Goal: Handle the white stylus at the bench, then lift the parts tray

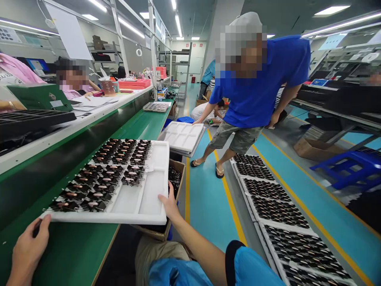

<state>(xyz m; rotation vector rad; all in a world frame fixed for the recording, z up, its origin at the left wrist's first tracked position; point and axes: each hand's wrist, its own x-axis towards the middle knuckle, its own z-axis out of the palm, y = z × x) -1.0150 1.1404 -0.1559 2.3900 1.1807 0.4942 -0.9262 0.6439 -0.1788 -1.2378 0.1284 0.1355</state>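
Fingers of right hand (169, 204) & left hand (29, 246) grip tray (154, 167).

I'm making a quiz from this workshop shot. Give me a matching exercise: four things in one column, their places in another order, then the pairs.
Things:
1. white tray
2. cardboard box
3. row of filled trays
4. stack of empty white trays

Places:
A. on the floor along the aisle
B. under the tray's right side
C. between the left hand and right hand, on the green belt
D. under a standing person's hand

Pairs: 1-C, 2-B, 3-A, 4-D
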